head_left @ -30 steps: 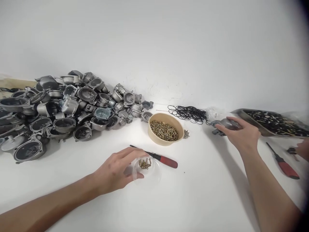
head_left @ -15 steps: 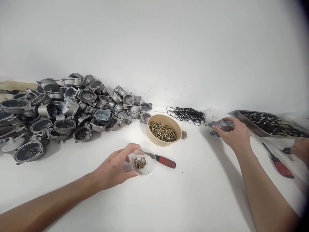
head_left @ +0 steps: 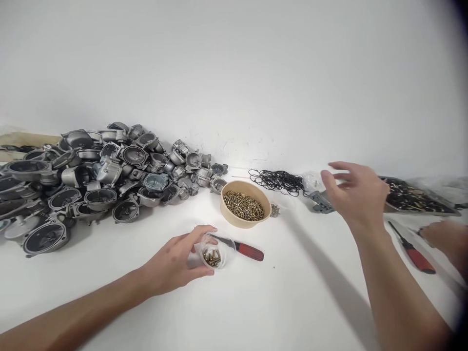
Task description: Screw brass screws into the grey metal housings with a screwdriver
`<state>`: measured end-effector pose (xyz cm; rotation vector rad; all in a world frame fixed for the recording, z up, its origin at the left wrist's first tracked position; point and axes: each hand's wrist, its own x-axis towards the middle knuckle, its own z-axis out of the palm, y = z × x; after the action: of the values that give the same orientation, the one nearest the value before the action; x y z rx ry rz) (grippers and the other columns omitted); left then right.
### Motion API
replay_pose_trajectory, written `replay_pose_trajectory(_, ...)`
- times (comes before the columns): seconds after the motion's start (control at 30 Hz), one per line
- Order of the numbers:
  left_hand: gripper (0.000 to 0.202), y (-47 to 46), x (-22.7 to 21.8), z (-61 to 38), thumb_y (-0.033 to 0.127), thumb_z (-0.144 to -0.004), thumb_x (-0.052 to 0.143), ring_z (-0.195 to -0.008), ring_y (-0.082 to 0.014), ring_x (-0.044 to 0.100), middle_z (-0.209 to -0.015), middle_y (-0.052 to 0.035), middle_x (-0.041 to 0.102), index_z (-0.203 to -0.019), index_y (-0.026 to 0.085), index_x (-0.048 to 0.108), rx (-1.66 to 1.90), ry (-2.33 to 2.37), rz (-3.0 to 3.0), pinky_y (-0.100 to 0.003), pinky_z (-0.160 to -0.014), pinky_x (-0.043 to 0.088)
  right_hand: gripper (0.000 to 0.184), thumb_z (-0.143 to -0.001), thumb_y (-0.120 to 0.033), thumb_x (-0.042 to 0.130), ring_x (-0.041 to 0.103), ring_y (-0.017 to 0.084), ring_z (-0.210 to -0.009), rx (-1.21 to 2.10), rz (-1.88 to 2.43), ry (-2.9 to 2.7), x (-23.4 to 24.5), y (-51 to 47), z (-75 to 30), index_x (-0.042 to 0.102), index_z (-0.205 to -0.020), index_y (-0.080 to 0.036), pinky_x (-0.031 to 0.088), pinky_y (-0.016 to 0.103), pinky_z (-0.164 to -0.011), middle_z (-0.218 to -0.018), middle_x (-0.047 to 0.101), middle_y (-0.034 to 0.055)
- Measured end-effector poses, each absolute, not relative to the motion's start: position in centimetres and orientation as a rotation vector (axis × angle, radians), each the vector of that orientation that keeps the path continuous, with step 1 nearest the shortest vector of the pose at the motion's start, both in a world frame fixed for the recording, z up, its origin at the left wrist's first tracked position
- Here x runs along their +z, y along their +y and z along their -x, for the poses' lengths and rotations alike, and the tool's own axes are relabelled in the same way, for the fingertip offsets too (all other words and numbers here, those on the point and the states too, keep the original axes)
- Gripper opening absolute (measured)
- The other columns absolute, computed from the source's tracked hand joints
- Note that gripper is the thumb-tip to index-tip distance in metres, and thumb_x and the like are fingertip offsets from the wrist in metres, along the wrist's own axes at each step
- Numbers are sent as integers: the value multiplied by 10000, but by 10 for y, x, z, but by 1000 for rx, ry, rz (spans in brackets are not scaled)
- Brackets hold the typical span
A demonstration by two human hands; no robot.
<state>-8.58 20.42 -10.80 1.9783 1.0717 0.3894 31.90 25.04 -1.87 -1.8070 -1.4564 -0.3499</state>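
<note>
My left hand [head_left: 179, 258] is closed around a small clear plastic cup [head_left: 229, 258], its fingers on the left side. Several brass-coloured screws [head_left: 212, 258] lie in the bottom of the cup. Just behind the cup is a screwdriver with a red and black handle [head_left: 250, 251], its shaft partly covered by the cup. My right hand [head_left: 356, 197] is raised, fingers apart, with nothing in it. Beside and below its fingers, a grey cast-metal part [head_left: 321, 202] rests on the table, partly hidden by the hand.
A large heap of grey metal housings [head_left: 98, 178] covers the left. A tan bowl [head_left: 243, 223] full of screws stands mid-table, black rubber rings [head_left: 280, 181] behind it. At right are a tray [head_left: 453, 210] of small parts, another screwdriver [head_left: 419, 258] and another person's hand [head_left: 446, 241].
My right hand has let go of the grey metal part and lifted off it, opening its fingers. My left hand keeps hold of the cup. The view has shifted slightly.
</note>
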Motion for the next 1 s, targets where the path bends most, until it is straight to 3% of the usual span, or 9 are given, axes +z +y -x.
replay_pose_trajectory(0.1, 814, 204, -113, 88, 245, -840, 792, -1102, -207, 624, -1365, 99, 623, -1442, 523, 321, 419, 1029, -2000, -486, -1150, 391, 260, -899, -395, 602, 701, 233, -793, 13, 1851, -1733, 13, 261, -265, 762, -1029, -236, 540, 370, -757, -902, 754, 70)
replay_pose_trajectory(0.23, 866, 205, -118, 89, 227, -823, 815, -1199, -224, 609, -1377, 110, 620, -1448, 550, 311, 454, 1006, -2019, -485, -1159, 389, 224, -910, -360, 592, 700, 205, -855, 322, 1705, -2260, 17, 288, -220, 790, -954, -265, 527, 330, -728, -974, 770, 31)
replay_pose_trajectory(0.37, 892, 206, -122, 89, 239, -798, 843, -1214, -228, 610, -1382, 97, 621, -1460, 530, 320, 472, 995, -2026, -456, -1151, 413, 256, -929, -242, 551, 697, 195, -812, 311, 1623, -2612, -14, 312, -202, 802, -977, -243, 522, 335, -726, -964, 776, 38)
replay_pose_trajectory(0.57, 879, 207, -125, 89, 236, -822, 818, -1220, -234, 615, -1375, 99, 628, -1467, 531, 299, 479, 974, -2043, -455, -1136, 418, 346, -896, -160, 593, 704, 247, -985, 247, 1656, -2753, -47, 321, -196, 768, -1192, -197, 538, 369, -882, -1142, 755, 90)
replay_pose_trajectory(0.8, 877, 207, -127, 88, 196, -822, 811, -1096, -207, 666, -1340, 109, 654, -1459, 531, 309, 544, 954, -2069, -441, -1103, 434, 215, -876, -148, 631, 702, 203, -825, 252, 1660, -2684, -51, 324, -192, 809, -968, -225, 519, 342, -799, -940, 783, 38)
replay_pose_trajectory(1.0, 865, 207, -126, 90, 201, -833, 804, -1058, -191, 676, -1311, 103, 672, -1467, 514, 307, 562, 922, -2077, -419, -1080, 458, 157, -853, -133, 664, 702, 176, -792, 342, 1645, -2631, -54, 327, -195, 791, -890, -217, 510, 309, -792, -859, 778, 17)
